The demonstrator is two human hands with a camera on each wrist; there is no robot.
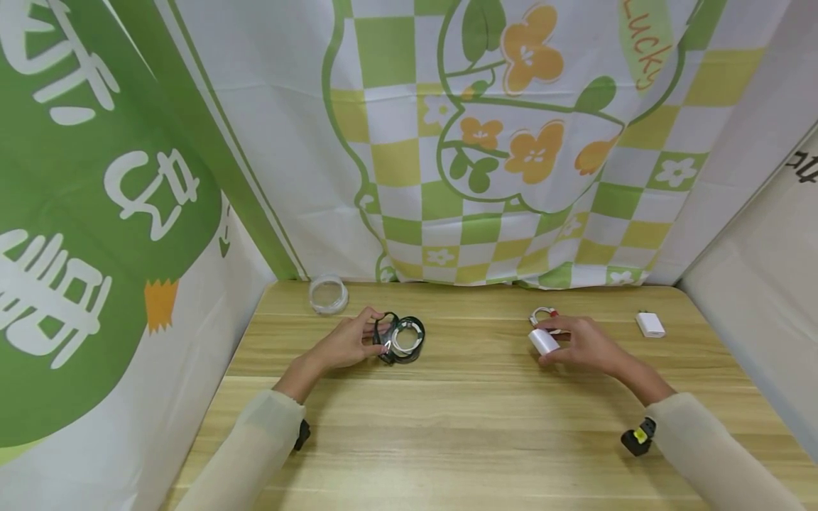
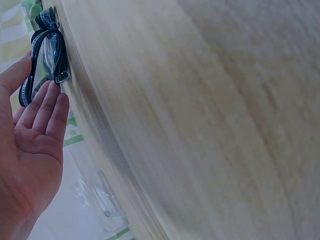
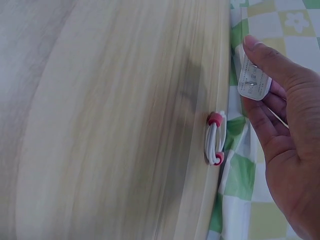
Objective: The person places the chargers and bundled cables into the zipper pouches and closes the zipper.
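Head view: your left grip is closed about the black coiled cable at its near-left side; a white ring lies within the dark loops. Your right grip is clamped on the white adapter, beside the red-tied white cable on the surface. A second adapter sits apart at far right. Handling both items for placement appears to be the step in hand; you should pinch all the black turns together, lest they spring open.

Left wrist view: your fingers meet the end of the black bundle, contact the head view partly obscures. The white ring cannot be made out here.

Right wrist view: the adapter's printed face shows, unseen from above, with the red-tied cable clear of your fingers. Advise lifting the adapter straight, without brushing that cable.
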